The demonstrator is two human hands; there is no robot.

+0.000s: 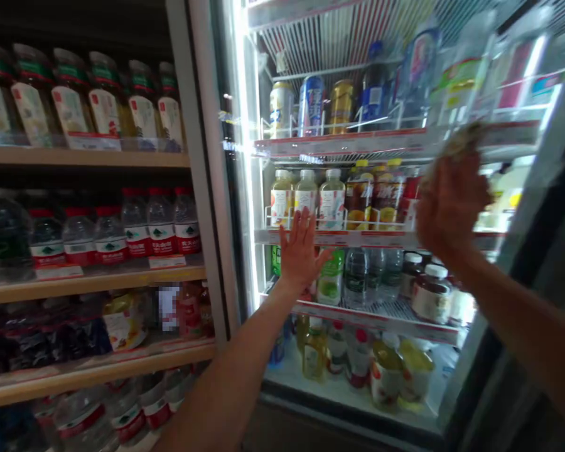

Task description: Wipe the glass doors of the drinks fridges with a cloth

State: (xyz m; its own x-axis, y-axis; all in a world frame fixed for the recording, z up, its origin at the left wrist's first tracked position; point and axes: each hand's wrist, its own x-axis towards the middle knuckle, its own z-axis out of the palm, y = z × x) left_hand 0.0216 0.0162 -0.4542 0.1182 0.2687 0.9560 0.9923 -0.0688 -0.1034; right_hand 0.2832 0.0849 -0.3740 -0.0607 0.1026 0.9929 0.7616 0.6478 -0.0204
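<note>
Before me is a lit drinks fridge with a glass door (238, 207), which shows faint reflections. My left hand (302, 251) is spread flat against the glass, fingers up, in front of the middle shelf of bottles. Nothing is in it. Higher and to the right, my right hand (452, 204) is raised to the glass, smeared by motion. It presses a crumpled brownish cloth (466, 139), whose edge shows above the fingers. Behind the glass near my left hand stand white-capped bottles (332, 198) and yellow-capped bottles (360, 194).
Wooden shelves (85, 157) on the left carry rows of green-capped juice bottles (106, 94) and red-capped water bottles (160, 223). A metal frame (195, 125) divides them from the fridge. Cans (311, 103) stand on the fridge's upper shelf, jars (433, 292) lower down.
</note>
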